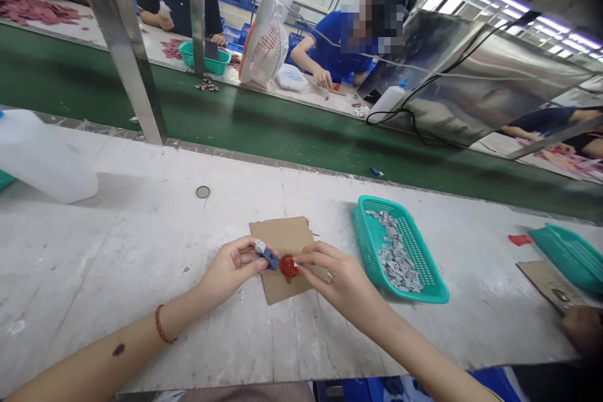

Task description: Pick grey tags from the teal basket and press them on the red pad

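My left hand (238, 264) is closed on a small blue-and-grey plastic part (267, 254), held just left of a small red dish (288, 266). The dish looks wet and glossy inside, and sits on a piece of brown cardboard (277, 232). My right hand (332, 270) pinches a tiny pale piece (296, 264) at the right rim of the dish; whether the piece touches the dish I cannot tell. To the right of this hand stands a green basket (360, 232) with many small grey parts (399, 264) in it.
A white jug (47, 163) stands at left, a bottle cap (203, 191) nearer the middle. Beyond the bench runs a green conveyor belt (264, 132), with co-workers (339, 44) across it. At right are another green basket (570, 257), cardboard (546, 282) and another person's hand (581, 326).
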### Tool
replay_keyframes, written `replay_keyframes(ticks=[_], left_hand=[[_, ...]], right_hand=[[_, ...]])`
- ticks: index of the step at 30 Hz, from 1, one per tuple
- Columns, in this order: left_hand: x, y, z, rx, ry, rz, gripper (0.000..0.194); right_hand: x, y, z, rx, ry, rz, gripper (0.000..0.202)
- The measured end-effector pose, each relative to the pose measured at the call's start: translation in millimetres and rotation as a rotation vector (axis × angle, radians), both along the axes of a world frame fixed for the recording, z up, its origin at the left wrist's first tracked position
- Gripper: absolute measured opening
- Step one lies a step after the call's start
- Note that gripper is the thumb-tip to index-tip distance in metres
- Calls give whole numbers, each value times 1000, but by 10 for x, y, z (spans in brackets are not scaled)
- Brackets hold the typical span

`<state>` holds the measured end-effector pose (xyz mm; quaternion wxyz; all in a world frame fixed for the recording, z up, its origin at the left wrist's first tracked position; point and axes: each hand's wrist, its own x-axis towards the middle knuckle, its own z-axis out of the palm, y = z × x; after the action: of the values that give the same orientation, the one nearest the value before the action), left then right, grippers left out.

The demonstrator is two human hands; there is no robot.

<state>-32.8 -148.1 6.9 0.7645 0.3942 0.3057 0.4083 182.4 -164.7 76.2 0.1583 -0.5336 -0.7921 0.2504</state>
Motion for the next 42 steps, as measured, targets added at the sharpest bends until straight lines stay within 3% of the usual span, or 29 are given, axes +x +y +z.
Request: replay_keyframes(ticks=[5, 9, 15, 19, 31, 39, 42], left_hand=[[-4, 4, -10, 8, -3, 3, 24], [-13, -2, 9, 24, 33, -3, 24], [-3, -27, 5, -2, 11, 8, 25], [13, -38, -6, -2, -20, 11, 25], [6, -37, -10, -1, -53, 22, 23], [11, -45, -13, 7, -23, 33, 23], [4, -56, 2, 15, 5, 54, 22]], right_hand=[[-12, 14, -48, 1, -33, 48, 21], [-38, 15, -11, -37, 28, -25, 20], [-105, 91, 111, -374, 411, -289, 22], [-197, 126, 90, -489, 521, -338, 27], [-415, 163, 68, -489, 589, -277, 19], [-421, 167, 32, -316, 430, -158, 9], [-403, 170, 30, -387, 480, -183, 13]])
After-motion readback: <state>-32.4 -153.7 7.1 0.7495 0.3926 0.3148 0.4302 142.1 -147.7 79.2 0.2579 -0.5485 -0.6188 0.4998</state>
